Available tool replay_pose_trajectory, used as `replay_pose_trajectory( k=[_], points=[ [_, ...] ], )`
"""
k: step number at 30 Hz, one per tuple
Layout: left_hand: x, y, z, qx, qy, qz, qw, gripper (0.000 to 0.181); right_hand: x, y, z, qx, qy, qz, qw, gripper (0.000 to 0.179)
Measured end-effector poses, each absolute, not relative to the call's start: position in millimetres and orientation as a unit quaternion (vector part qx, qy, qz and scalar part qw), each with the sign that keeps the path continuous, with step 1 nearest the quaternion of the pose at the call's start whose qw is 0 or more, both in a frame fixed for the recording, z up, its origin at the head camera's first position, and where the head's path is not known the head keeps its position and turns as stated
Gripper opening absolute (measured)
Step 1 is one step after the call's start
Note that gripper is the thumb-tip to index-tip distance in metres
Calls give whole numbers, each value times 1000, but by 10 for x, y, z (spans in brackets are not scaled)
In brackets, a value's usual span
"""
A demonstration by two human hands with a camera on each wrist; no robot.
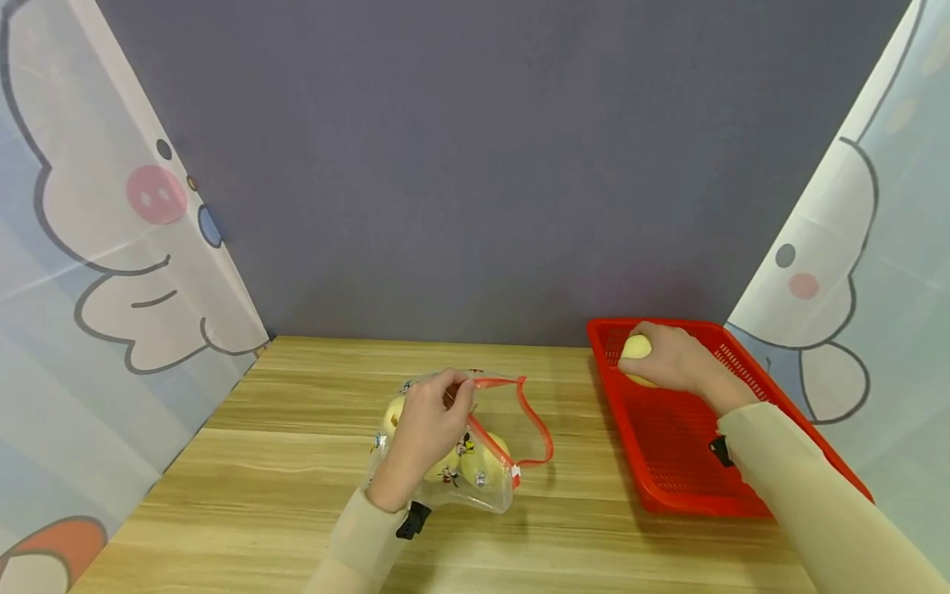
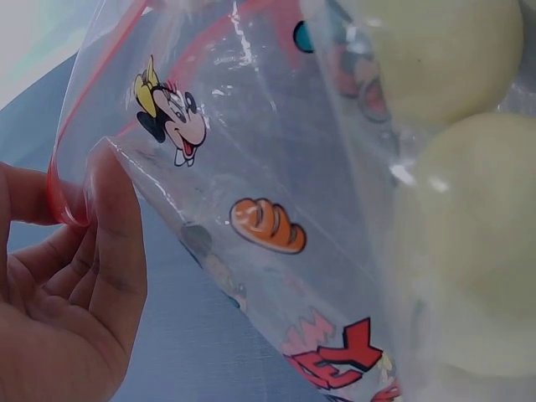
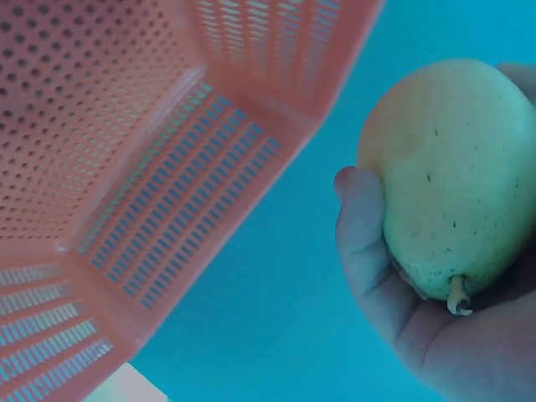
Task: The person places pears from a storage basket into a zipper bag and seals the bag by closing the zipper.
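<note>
In the head view my left hand (image 1: pixel 432 421) pinches the rim of a clear zip bag (image 1: pixel 486 497) with a red zip edge and printed cartoon figures. Several pale yellow pears (image 1: pixel 478 466) lie inside the bag, whose mouth gapes to the right. Seen from the left wrist, thumb and fingers (image 2: pixel 117 251) hold the red edge (image 2: pixel 71 188), with two pears (image 2: pixel 473 243) behind the plastic. My right hand (image 1: pixel 671 359) grips a yellow pear (image 1: pixel 636 346) over the far part of the red basket (image 1: pixel 646 495). The right wrist view shows its short stem and tiny dark specks.
The bag and basket stand on a wood-grain table (image 1: pixel 297 462), the basket at the right. A dark grey panel (image 1: pixel 445 181) rises behind them. Cloths with cartoon prints (image 1: pixel 96 247) hang at the left and right sides.
</note>
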State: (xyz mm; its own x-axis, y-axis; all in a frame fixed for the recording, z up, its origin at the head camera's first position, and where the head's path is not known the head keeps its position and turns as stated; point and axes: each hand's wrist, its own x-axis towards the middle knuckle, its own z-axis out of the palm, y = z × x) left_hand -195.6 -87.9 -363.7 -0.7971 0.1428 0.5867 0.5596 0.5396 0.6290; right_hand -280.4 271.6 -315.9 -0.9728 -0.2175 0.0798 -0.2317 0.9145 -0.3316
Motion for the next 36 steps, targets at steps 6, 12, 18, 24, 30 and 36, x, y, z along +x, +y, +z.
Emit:
replay_pose_trajectory(
  k=[6,12,18,24,30,36],
  points=[
    [-1942,-884,-3615,-202,-844,-437,236,13,-2674,2629,-3072,116,-975,183,43,43],
    [-1941,-880,-3607,-200,-845,-440,231,13,-2552,2543,-3025,120,-971,197,55,40],
    [-1944,-881,-3607,-200,-845,-439,232,13,-2451,2498,-2981,116,-969,207,64,40],
    [-1945,-889,-3607,-199,-845,-440,230,13,-2351,2453,-2955,118,-965,217,82,34],
    [-1945,-897,-3607,-199,-844,-438,235,12,-2249,2378,-2946,123,-962,228,90,31],
    [-1949,-897,-3608,-203,-842,-440,238,13,-2162,2299,-2961,128,-957,241,95,32]
  ],
)
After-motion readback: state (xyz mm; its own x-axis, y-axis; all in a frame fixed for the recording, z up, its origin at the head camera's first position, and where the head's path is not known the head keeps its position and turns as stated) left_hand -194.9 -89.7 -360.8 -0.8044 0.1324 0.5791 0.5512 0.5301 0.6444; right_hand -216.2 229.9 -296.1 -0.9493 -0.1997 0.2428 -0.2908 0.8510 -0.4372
